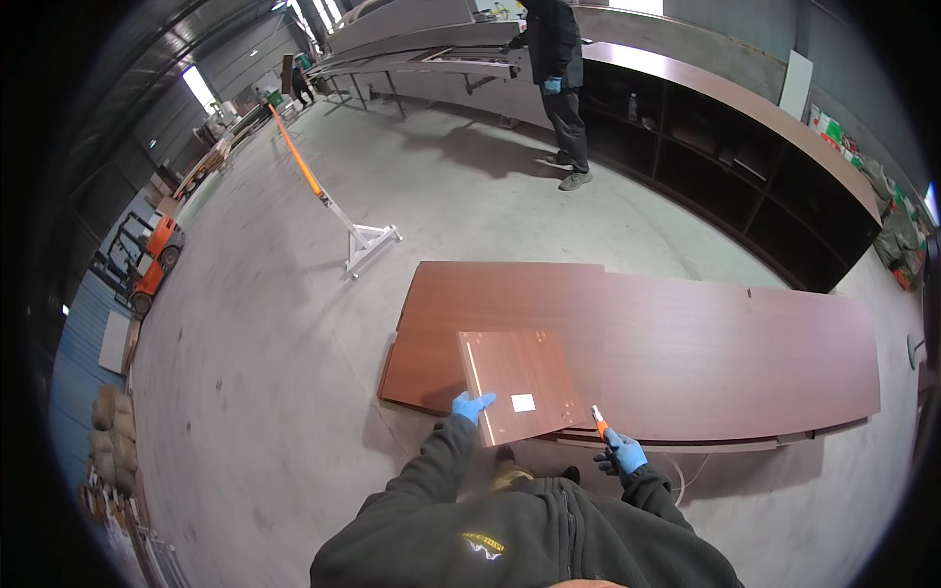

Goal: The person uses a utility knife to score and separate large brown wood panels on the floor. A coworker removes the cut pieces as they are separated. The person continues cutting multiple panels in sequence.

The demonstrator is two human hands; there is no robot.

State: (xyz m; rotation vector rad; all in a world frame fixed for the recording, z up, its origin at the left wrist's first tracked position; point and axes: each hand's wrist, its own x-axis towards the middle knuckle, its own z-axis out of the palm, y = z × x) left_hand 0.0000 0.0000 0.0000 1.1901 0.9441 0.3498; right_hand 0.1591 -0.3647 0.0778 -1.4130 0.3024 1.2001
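Observation:
My left hand (473, 406), in a blue glove, grips the left edge of a small square reddish-brown wood-grain panel (524, 372). That panel is tilted in front of me, with a white label (523, 403) on its face and small fittings or holes near its corners. Closed around an orange-and-black hand tool (600, 421) with a bright tip is my gloved right hand (623, 454). The tool points up and left, just right of the panel's lower right corner. Beneath both lies a stack of long reddish-brown boards (725, 358).
A thin pale hose (681, 480) curves beside my right forearm. A co-worker (561, 88) stands by a long machine (431, 73). Brown-topped dark shelving (725, 137) runs along the right. An orange-and-white barrier stand (368, 245) and an orange forklift (152, 260) are to the left.

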